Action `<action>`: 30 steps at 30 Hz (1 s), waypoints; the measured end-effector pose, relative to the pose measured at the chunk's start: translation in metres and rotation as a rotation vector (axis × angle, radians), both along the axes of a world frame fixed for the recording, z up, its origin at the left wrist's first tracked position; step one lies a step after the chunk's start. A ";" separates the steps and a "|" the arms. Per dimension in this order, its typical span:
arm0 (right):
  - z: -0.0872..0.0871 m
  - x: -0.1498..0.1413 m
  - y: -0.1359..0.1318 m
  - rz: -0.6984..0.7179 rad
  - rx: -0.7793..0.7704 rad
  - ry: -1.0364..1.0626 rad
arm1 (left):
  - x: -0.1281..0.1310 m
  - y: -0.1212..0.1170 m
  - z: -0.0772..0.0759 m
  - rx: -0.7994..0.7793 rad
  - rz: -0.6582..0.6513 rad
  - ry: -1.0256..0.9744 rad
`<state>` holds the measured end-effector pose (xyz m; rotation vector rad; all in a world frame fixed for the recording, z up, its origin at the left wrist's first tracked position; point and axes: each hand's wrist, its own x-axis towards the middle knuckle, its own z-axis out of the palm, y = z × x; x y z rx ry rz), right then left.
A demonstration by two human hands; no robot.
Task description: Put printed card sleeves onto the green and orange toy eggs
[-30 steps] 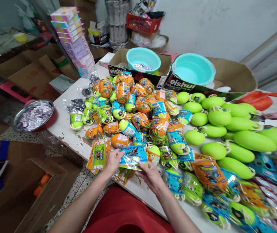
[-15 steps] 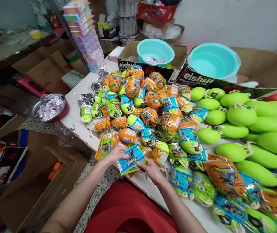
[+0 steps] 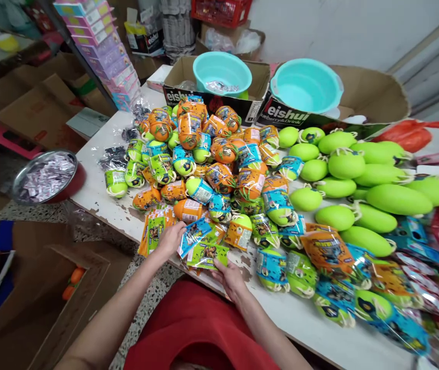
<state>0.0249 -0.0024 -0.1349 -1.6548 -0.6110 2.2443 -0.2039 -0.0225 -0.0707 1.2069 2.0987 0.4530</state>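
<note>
My left hand (image 3: pixel 170 240) pinches the edge of a flat blue printed packet (image 3: pixel 195 234), tilted over the table's front edge. Just below it, a flat green printed packet (image 3: pixel 206 255) is gripped at its right end by my right hand (image 3: pixel 230 278), thumb on top. Beside my left hand lies a stack of flat green and orange packets (image 3: pixel 155 231). Behind both hands spreads a heap of orange and green rounded toys (image 3: pixel 221 177), many in clear bags with printed wraps. A green toy with an orange wrap (image 3: pixel 239 231) sits close to my right hand.
Unwrapped lime-green ovals with cords (image 3: pixel 377 216) cover the table's right side. Two turquoise basins (image 3: pixel 306 85) sit in cartons at the back. A metal bowl of small sachets (image 3: pixel 48 177) stands at the left corner, with open cartons (image 3: pixel 88 293) below.
The blue packet has moved left with my left hand, uncovering the green packet in my right hand. The camera view has swung rightward.
</note>
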 end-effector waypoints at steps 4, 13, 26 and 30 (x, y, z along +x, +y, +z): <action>-0.012 -0.004 -0.016 -0.134 -0.012 -0.075 | -0.007 0.007 0.017 -0.028 -0.146 0.142; 0.043 0.020 -0.011 0.005 0.479 -0.305 | 0.029 0.017 0.047 -0.033 -0.651 0.287; 0.069 -0.002 0.042 -0.251 0.175 0.148 | 0.081 0.027 0.023 0.179 0.326 -0.637; 0.070 0.000 0.044 -0.320 0.118 0.144 | 0.095 0.039 0.018 0.177 0.313 -0.662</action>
